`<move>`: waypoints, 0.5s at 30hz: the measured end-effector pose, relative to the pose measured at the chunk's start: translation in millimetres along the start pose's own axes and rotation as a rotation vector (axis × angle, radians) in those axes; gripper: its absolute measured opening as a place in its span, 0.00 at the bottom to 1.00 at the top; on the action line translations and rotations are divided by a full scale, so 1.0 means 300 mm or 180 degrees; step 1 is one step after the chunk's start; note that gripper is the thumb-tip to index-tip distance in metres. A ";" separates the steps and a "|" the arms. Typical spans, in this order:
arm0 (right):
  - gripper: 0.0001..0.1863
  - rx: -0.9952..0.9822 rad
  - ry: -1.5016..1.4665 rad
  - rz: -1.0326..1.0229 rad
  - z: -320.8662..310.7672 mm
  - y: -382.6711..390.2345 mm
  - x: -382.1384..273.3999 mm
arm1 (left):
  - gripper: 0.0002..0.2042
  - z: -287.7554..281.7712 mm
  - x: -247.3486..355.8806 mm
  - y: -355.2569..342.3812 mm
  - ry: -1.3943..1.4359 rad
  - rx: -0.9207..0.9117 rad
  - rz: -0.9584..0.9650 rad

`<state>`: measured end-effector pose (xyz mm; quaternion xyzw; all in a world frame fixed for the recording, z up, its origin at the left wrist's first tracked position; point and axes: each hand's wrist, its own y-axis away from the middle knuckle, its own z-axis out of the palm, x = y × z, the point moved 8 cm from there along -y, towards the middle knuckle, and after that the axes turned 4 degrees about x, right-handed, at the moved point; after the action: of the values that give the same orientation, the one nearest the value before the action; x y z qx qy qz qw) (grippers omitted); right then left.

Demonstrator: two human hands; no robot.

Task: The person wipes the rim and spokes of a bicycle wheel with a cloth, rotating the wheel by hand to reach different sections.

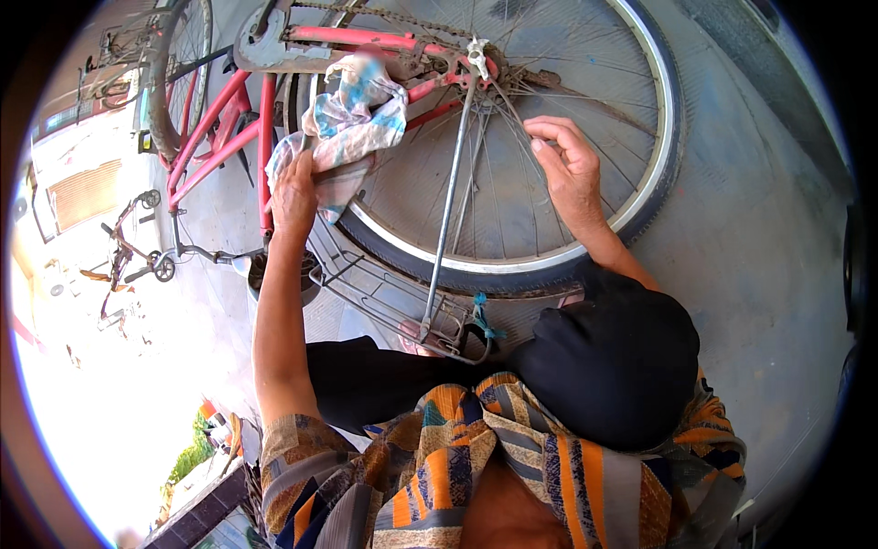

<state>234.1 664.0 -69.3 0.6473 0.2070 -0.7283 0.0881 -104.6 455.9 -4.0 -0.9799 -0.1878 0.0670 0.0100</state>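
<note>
A pink-red bicycle frame (218, 151) stretches across the left and upper part of the head view, with its spoked rear wheel (672, 137) in the middle. My left hand (294, 197) is closed on a crumpled checked cloth (361, 114), white with blue and pink. The cloth lies against the frame tubes and the wheel's left side. My right hand (569, 169) is over the spokes, right of the hub (477, 59). Its fingers are bent, with a small gap to the thumb, and nothing shows between them.
A wire rear rack (366, 288) with a teal tie (485, 316) lies between the wheel and my black-clothed knee (613, 357). A thin metal rod (450, 206) joins hub and rack. More bicycles (128, 242) stand at the left. Grey floor (750, 238) extends to the right.
</note>
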 end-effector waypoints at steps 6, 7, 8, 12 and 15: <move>0.08 -0.0026 0.0049 -0.0012 0.017 -0.008 -0.011 | 0.11 -0.094 -0.194 0.072 0.1624 0.0897 -0.1528; 0.08 -0.0031 0.0075 -0.0019 0.015 -0.009 -0.005 | 0.10 -0.119 -0.217 0.061 0.2734 0.1344 -0.1873; 0.08 -0.0040 0.0113 -0.0010 0.011 -0.007 0.003 | 0.10 -0.149 -0.223 0.042 0.3864 0.1765 -0.2200; 0.08 -0.0081 0.0172 0.0041 0.016 -0.009 -0.003 | 0.10 -0.445 -0.232 -0.078 0.4114 0.3024 -0.1428; 0.08 -0.0052 0.0268 -0.0037 0.007 -0.012 -0.005 | 0.10 -0.612 -0.111 -0.180 0.3868 0.3426 -0.1126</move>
<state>230.9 666.1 -67.2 0.6754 0.2202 -0.6992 0.0804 -130.1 494.8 184.5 -0.6626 -0.2433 -0.3958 0.5875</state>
